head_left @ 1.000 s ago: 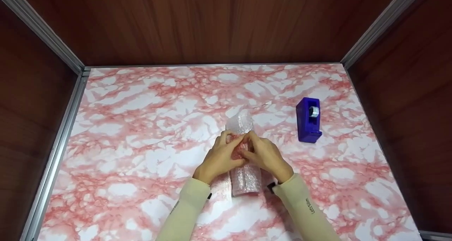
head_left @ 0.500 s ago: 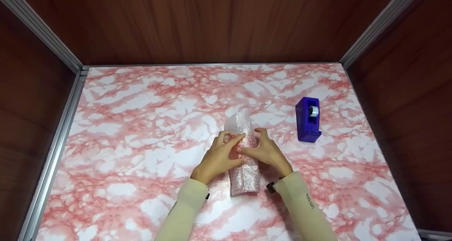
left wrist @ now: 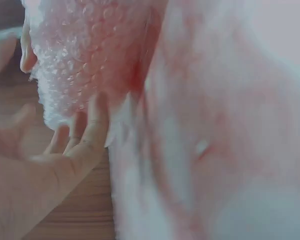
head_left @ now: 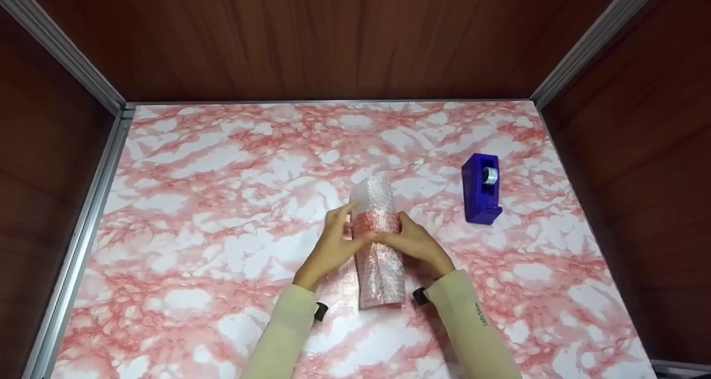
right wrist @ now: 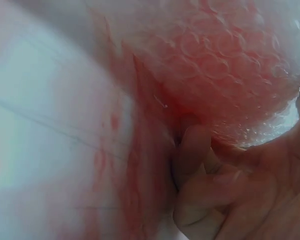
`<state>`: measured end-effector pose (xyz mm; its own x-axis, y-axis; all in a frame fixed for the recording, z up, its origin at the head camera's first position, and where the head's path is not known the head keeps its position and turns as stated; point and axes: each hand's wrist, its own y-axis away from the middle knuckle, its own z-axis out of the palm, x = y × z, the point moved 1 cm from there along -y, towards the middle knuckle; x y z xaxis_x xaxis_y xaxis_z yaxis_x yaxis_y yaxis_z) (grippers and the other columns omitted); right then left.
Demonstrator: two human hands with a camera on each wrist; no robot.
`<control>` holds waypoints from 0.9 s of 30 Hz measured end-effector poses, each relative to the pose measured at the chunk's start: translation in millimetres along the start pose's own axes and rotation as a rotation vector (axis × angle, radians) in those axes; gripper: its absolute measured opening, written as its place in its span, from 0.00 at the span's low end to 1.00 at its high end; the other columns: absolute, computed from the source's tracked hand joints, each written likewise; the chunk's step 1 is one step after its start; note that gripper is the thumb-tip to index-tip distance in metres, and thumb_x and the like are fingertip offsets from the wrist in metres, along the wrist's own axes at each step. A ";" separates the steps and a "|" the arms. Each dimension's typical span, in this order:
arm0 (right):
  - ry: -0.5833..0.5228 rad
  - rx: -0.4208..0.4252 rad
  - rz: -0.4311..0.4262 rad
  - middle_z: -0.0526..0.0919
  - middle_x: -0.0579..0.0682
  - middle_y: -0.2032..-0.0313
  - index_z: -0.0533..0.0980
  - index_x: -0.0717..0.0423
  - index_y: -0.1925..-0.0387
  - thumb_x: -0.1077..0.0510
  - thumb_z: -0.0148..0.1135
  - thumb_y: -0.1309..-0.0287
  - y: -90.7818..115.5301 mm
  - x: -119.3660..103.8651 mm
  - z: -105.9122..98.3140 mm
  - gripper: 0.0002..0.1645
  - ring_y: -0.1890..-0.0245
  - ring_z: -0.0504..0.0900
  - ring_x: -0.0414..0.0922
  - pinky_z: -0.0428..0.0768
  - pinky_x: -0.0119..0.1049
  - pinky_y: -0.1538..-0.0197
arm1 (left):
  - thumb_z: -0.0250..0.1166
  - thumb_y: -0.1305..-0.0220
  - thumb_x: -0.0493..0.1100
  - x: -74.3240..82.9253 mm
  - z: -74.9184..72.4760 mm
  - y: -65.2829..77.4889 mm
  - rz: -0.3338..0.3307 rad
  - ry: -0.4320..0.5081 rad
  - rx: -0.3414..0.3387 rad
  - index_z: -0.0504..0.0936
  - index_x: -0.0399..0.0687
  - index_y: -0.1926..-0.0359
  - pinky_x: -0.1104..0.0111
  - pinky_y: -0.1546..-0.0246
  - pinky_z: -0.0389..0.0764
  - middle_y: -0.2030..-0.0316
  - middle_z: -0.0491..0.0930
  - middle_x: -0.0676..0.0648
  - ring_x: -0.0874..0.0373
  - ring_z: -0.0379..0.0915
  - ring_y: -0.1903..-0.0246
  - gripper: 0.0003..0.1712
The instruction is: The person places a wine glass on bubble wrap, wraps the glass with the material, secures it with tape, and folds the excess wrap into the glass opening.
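Observation:
A bubble-wrapped roll [head_left: 380,273], reddish round its middle, lies lengthwise on the table. My left hand [head_left: 330,248] holds its left side, thumb across the top and fingers along the flank. From the other side my right hand [head_left: 417,243] grips the roll; the two thumbs meet on top. In the left wrist view, the left fingers [left wrist: 92,125] lie against the clear bubbles. Curled right fingers [right wrist: 195,155] reach low at the roll's side in the right wrist view. What lies inside the wrap cannot be made out clearly.
A blue tape dispenser [head_left: 479,190] with a roll of clear tape stands to the right of the hands. Red-and-white marbled covering spreads over the table [head_left: 222,201]. Dark wooden panels [head_left: 333,40] with metal edges enclose the back and sides.
The hands, earlier pinching together over the roll's top, have spread to its two sides. First the right fingers moved outward, then the left ones. The reddish middle is now uncovered.

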<state>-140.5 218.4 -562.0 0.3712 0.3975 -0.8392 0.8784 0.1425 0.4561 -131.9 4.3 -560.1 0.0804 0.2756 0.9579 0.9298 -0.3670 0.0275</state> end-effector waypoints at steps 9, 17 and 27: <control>0.081 0.016 0.024 0.78 0.55 0.48 0.66 0.51 0.37 0.24 0.75 0.63 -2.1 2.3 0.2 0.58 0.54 0.81 0.52 0.81 0.49 0.53 | 0.67 0.33 0.54 -11.1 7.5 -4.2 -0.284 0.433 -0.034 0.56 0.37 0.25 0.57 0.53 0.82 0.42 0.74 0.34 0.45 0.79 0.50 0.46; 0.090 0.006 -0.053 0.78 0.55 0.48 0.66 0.52 0.36 0.27 0.73 0.56 -1.9 5.7 -4.3 0.54 0.53 0.81 0.53 0.80 0.49 0.52 | 0.69 0.35 0.55 -12.5 10.5 -6.8 -0.230 0.286 0.038 0.69 0.36 0.32 0.61 0.57 0.83 0.48 0.80 0.38 0.49 0.80 0.52 0.39; 0.024 0.037 -0.290 0.76 0.56 0.43 0.61 0.51 0.30 0.41 0.77 0.50 10.5 -12.5 -4.8 0.52 0.50 0.81 0.53 0.81 0.50 0.51 | 0.71 0.36 0.51 8.4 -1.4 2.6 -0.073 0.274 0.093 0.62 0.42 0.27 0.59 0.51 0.81 0.41 0.73 0.40 0.48 0.76 0.47 0.43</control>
<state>-137.4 219.3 -545.3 0.0965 0.3669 -0.9253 0.9574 0.2199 0.1870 -129.2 4.4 -551.6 -0.0755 0.0435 0.9962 0.9597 -0.2682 0.0844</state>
